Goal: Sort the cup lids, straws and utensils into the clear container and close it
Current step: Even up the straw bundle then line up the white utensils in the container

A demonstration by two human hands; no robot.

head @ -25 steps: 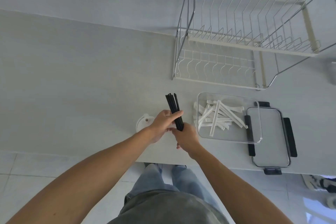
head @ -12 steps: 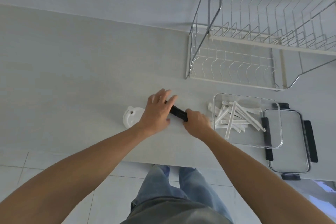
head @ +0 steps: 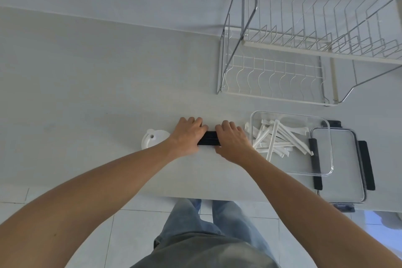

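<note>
Both hands were down on the pale bench, gathered around a bundle of black straws that lay flat and crosswise between them. The left hand covered the bundle's left end with its fingers curled over the top, and the right hand did the same at the right end, so only a short dark stretch showed in the gap. Each hand was grasping the bundle, the knuckles bent and the fingertips tucked down behind it.

Just left of the left wrist a white cup lid sat on the bench, partly hidden by the forearm. To the right of the right hand stood the clear container, lidless, with a loose heap of white paper-wrapped pieces lying crisscross in its near-left part; one or two of them poked out over its left rim. Whether these were straws or utensils I could not tell. The container's lid, clear with black latches, lay flat beside it, tucked partly under its right edge. Behind everything stood a wire dish rack against the wall.
</note>
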